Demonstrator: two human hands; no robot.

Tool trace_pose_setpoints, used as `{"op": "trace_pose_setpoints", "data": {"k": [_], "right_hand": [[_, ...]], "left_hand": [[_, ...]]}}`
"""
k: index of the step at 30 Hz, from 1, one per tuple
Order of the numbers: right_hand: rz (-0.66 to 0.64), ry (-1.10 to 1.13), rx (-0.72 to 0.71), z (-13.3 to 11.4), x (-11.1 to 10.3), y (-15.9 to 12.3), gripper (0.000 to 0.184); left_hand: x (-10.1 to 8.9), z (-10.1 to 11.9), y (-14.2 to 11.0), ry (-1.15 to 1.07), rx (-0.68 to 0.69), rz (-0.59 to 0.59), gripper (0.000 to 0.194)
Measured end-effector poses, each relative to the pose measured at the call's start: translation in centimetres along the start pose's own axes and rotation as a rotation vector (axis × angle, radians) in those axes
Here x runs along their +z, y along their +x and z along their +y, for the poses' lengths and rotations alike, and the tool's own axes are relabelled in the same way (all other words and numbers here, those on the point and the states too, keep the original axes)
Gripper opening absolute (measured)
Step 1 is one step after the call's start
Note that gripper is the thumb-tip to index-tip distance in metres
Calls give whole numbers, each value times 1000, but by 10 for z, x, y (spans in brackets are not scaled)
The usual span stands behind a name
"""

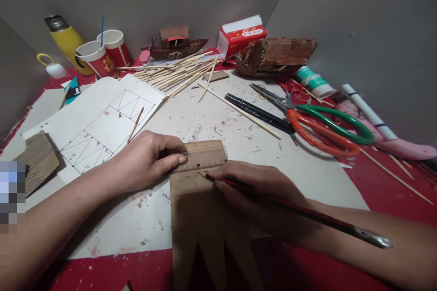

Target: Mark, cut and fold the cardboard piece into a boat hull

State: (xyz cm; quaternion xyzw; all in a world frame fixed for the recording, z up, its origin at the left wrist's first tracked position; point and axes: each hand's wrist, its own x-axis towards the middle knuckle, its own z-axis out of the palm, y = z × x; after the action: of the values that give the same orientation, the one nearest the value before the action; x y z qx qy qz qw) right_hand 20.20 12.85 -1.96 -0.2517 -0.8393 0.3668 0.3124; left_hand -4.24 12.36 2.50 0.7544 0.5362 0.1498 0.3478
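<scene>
Cardboard (186, 204), flat at the near side of the red table (392, 191), between the two forearms, with its far part on a white sheet (317, 177) and its near end cut into pointed strips. Across that far part, a clear ruler (205, 163) with brown showing through. On the ruler's left end, the left hand (153, 159), with thumb and bent fingers set against it (pinching or merely pressing, impossible to tell). Near the ruler's right end, the right hand (262, 179), with fingers closed around a pencil (327, 220), its tip at the ruler's near edge, touching the cardboard or just above it, too fine to tell, and its shaft slanting back to a silver end. Partly under the left forearm, a drawing (99, 113) of ruled triangles; beside it, a corrugated scrap (41, 159). Beyond the ruler, to the right, a black marker (256, 111) and scissors (324, 129) with green and orange handles. Farther back, loose sticks (180, 70), a small boat (174, 50), a box (242, 38), two cups (97, 63) and a yellow bottle (66, 41).
</scene>
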Motion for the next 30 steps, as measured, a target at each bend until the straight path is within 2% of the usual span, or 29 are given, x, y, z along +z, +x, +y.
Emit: {"op": "trace_pose_setpoints", "data": {"k": [4,9,14,30], "right_hand": [[-61,-11,66,-3,-3,0,17],[-48,-47,124,-7,-4,-1,17],[-23,-26,24,-4,-3,1,17],[25,-21,45,-1,0,-1,18]], "left_hand": [[1,0,0,-27,-17,11,25],[1,0,0,-51,-19,15,26],[1,0,1,-63,-28,8,26],[-1,2,1,-44,-22,-8,24]]}}
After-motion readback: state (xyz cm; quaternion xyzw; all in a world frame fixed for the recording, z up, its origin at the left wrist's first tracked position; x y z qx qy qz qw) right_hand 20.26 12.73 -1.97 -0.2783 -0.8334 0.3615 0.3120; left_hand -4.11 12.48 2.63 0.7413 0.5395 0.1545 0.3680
